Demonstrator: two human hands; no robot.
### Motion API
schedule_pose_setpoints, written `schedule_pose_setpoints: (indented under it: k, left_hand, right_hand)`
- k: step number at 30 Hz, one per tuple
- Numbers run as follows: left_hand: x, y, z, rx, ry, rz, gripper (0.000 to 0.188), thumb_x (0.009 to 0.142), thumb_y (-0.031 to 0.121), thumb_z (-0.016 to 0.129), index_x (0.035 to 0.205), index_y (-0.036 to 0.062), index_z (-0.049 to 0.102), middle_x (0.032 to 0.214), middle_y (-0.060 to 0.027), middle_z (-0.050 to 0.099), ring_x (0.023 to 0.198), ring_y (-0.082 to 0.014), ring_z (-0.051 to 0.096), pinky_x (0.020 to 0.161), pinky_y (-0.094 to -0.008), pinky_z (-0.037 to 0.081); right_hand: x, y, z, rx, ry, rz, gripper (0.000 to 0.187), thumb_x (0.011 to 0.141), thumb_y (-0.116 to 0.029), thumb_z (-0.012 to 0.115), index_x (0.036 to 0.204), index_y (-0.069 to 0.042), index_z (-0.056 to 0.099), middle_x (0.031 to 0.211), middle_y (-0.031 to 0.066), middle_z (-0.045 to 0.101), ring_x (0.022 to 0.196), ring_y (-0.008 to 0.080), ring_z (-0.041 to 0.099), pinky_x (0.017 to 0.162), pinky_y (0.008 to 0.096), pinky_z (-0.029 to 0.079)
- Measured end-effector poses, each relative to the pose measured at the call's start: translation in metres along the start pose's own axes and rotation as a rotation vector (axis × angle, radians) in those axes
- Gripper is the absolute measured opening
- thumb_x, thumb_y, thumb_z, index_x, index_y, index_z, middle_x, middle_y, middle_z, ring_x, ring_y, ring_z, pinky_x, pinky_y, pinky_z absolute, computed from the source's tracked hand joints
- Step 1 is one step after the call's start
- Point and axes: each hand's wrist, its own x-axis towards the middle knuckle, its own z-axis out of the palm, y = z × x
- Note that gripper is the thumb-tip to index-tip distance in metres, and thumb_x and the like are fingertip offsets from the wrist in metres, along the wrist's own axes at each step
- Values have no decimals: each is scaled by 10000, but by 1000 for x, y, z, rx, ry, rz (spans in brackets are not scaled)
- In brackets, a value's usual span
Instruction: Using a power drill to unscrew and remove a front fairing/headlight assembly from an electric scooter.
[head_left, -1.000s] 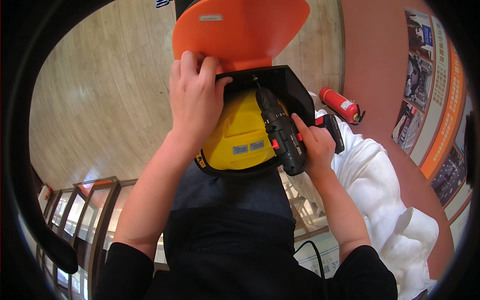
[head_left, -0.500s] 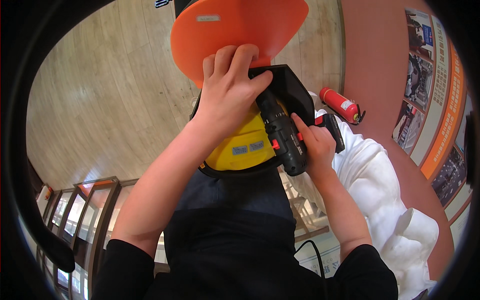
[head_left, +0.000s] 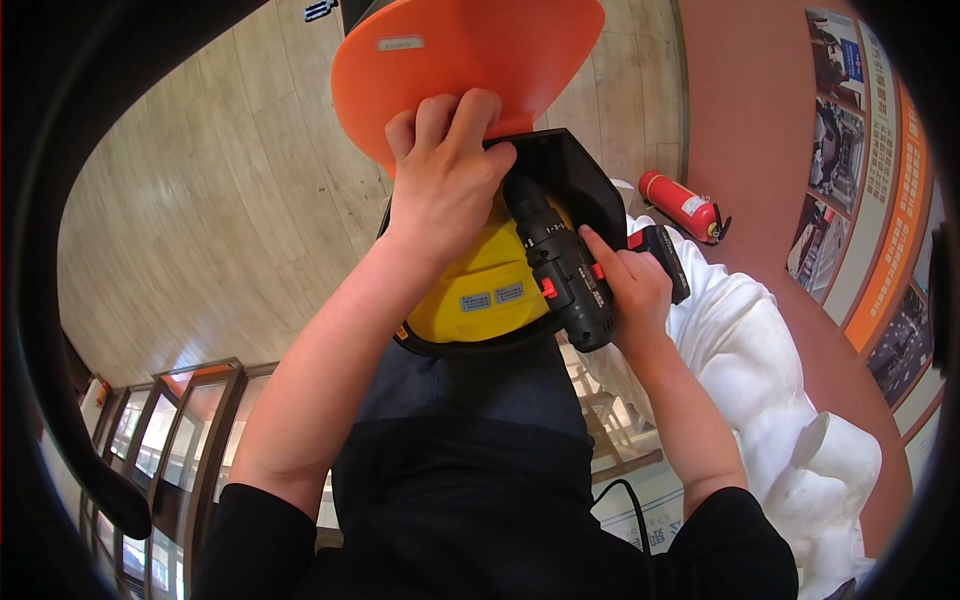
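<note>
A black cordless drill (head_left: 570,265) with red switches lies in the grip of my right hand (head_left: 632,285), whose index finger runs along its side. Its chuck points up and away into a black housing (head_left: 540,150) with a yellow body (head_left: 480,290). Beside the chuck, my left hand (head_left: 445,180) is closed, fingers curled at the lower edge of an orange shell-shaped panel (head_left: 470,60). The thumb sits near the chuck tip, apart from it. What those fingers hold, if anything, is hidden, as is the drill's tip.
A red fire extinguisher (head_left: 685,207) stands by the reddish wall base to the right. White draped cloth (head_left: 745,350) lies along my right forearm. Printed panels (head_left: 850,180) cover the far right, and glass-paned wooden frames (head_left: 180,430) are at lower left. Wooden flooring (head_left: 220,200) stretches leftward.
My left hand has shifted slightly left, its thumb drawing away from the chuck. The orange panel sits a little further left in view. My right hand keeps its hold on the drill.
</note>
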Motion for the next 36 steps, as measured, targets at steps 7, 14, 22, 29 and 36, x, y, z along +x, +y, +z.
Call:
schedule_pose_setpoints:
  k: [7,14,22,29,36]
  left_hand:
    - [-3,-2,2,-6,3,-25,98,698,130,725,783,166,759,1209,14,546,1198,-252,479,1033,-457,321]
    - [-4,-1,-2,-26,-11,-15,98,716,126,719,789,172,766,1222,16,550,1206,-249,480,1048,-458,321]
    - [-6,-5,-2,-54,-41,31,215,732,97,761,903,215,818,1235,3,569,1207,-263,491,1038,-444,323]
    - [-2,-9,-4,-108,-30,28,282,744,12,667,992,138,709,1181,-11,573,1151,-251,536,1000,-418,390]
    - [-8,-14,-10,-150,6,-89,360,721,-54,768,1002,117,622,1103,-66,563,1054,-321,544,939,-447,435]
  right_hand:
    - [2,2,-3,56,-47,14,576,752,-93,732,1328,-111,724,650,45,447,575,244,507,567,375,400]
    - [-2,-1,-6,52,-56,19,575,743,-104,735,1318,-106,730,662,38,472,583,239,515,572,375,400]
    - [-23,-3,-3,50,0,-10,553,726,-114,726,1278,-82,753,672,34,445,592,226,504,582,356,400]
    - [-27,1,-1,104,16,-14,546,730,-125,729,1274,-83,754,674,38,468,591,226,506,582,359,407]
    - [-33,11,-1,157,73,31,565,757,-121,757,1317,-54,720,698,43,531,616,230,548,602,354,431]
